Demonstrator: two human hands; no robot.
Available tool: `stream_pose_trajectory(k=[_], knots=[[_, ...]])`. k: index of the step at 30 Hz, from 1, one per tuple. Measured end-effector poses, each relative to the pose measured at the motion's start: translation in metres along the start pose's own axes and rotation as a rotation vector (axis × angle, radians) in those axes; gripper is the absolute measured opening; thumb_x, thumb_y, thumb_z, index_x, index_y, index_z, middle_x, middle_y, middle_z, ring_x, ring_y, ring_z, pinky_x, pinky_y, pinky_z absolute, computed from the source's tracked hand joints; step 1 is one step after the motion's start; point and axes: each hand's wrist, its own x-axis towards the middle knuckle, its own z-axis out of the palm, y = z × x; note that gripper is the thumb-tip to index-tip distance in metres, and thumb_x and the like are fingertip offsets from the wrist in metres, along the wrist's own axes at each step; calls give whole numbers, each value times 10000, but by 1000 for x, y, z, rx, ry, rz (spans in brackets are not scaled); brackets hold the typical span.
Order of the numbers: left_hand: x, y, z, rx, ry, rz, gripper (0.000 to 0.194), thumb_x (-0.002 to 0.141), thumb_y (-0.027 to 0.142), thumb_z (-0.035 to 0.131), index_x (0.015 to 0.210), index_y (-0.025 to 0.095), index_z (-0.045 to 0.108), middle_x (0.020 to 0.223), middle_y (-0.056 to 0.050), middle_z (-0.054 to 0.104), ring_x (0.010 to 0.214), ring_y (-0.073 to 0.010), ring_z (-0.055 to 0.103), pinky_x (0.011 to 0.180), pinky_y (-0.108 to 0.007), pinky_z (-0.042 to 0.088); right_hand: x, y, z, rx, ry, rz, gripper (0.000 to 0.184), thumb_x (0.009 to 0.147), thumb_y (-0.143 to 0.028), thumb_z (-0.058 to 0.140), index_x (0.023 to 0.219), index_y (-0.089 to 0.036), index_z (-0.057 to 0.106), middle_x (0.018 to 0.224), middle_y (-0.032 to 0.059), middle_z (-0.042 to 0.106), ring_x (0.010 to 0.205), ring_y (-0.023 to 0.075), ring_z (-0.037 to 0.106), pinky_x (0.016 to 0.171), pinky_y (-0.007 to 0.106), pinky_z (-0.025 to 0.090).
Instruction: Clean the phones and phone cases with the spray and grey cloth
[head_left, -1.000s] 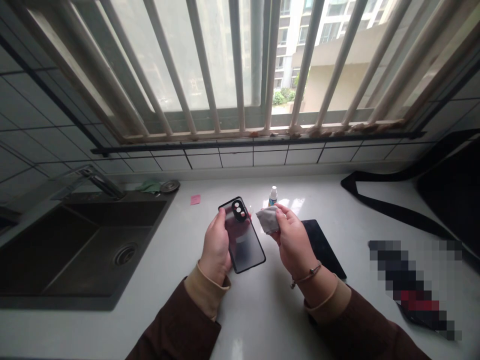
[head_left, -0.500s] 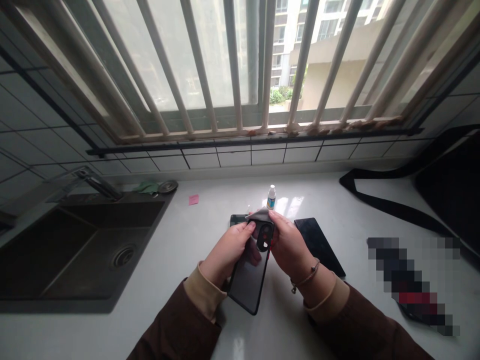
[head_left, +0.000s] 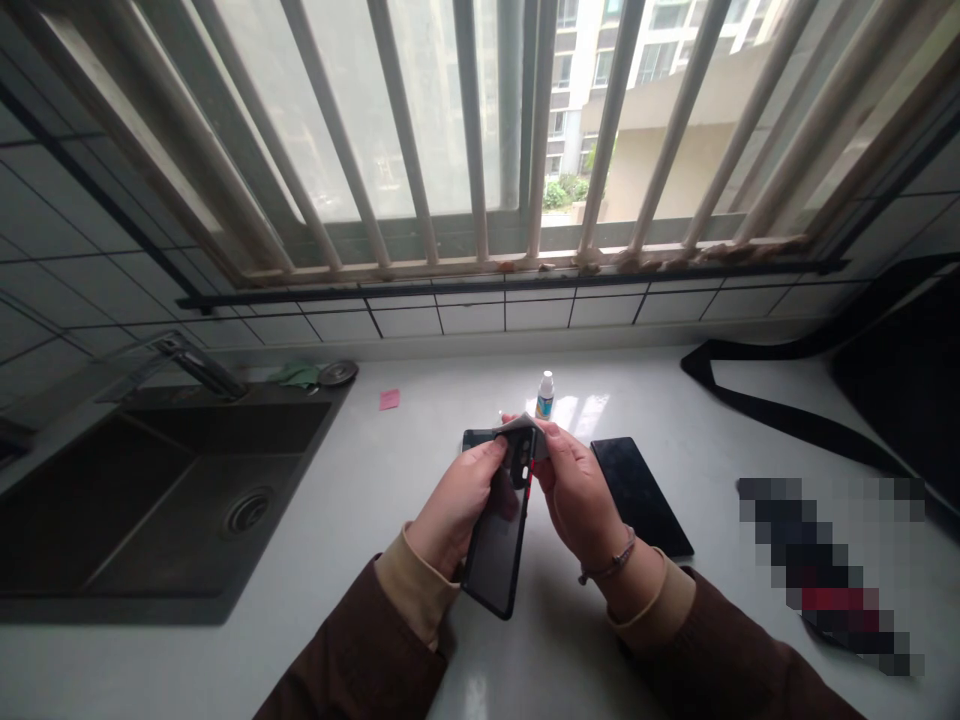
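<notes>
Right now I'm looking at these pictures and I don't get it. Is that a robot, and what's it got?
No robot here: these are a person's own two bare hands. The camera is worn on their head, looking forward and down, so you see roughly what they see.

The left hand holds a see-through, dark-edged phone case. The right hand holds a grey cloth at the case's camera-hole end.

On the white counter stands a small white-capped bottle. A pink paper square and a flat black tablet-like thing lie there too. On the left is a sink.
</notes>
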Motion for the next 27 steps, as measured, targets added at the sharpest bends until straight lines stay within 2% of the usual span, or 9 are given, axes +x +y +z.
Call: stream_pose_trajectory(k=[3, 5, 11, 14, 17, 21, 27], knots=[[-4, 1, 3, 12, -60, -57, 347, 1017, 478, 674, 980, 136, 720, 688, -18, 644, 505, -118, 577, 469, -229, 527, -2, -1, -1, -63, -34, 35, 583, 1082, -666, 470, 1244, -219, 806, 1218, 111, 819, 1170, 289, 756, 1134, 495, 544], [-3, 0, 3, -8, -73, -65, 345, 1020, 481, 667, 1007, 140, 718, 699, -12, 634, 511, -120, 581, 481, -248, 562, -2, -2, -1, -67, -45, 47, 625, 1090, -684, 417, 1260, -223, 803, 1206, 110, 820, 1168, 295, 756, 1131, 510, 545], [3, -3, -1, -53, 21, -55, 328, 1023, 474, 664, 1042, 149, 707, 685, 21, 570, 486, -103, 550, 502, -265, 604, -3, -3, 2, 40, 0, -91, 532, 1108, -625, 431, 1269, -266, 788, 1369, 75, 769, 1368, 297, 669, 1243, 526, 471], [3, -4, -3, -18, -19, -65, 373, 1002, 529, 679, 1026, 158, 706, 695, 16, 581, 486, -107, 551, 493, -272, 606, -3, -3, 2, 25, 8, -110, 498, 1107, -598, 462, 1258, -255, 789, 1365, 82, 772, 1353, 298, 681, 1232, 531, 485], [0, -5, -3, 25, -101, -79, 419, 969, 570, 710, 1038, 156, 715, 696, 10, 596, 493, -114, 553, 482, -277, 603, -3, 0, -1, -50, -29, -54, 540, 1106, -616, 447, 1230, -229, 804, 1301, 106, 798, 1258, 306, 734, 1180, 543, 529], [-1, -7, 0, 12, -76, -69, 437, 952, 586, 726, 1023, 155, 707, 675, 10, 599, 487, -113, 548, 477, -262, 589, -2, 3, -3, -95, -47, -20, 587, 1110, -636, 406, 1248, -224, 800, 1300, 109, 797, 1250, 303, 736, 1180, 543, 529], [1, -7, -1, -30, -68, -44, 405, 949, 559, 744, 1004, 159, 713, 694, 11, 602, 498, -110, 555, 493, -273, 602, -6, -6, -1, -119, -24, -185, 483, 1122, -569, 438, 1295, -262, 768, 1361, 88, 770, 1339, 310, 686, 1222, 572, 489]])
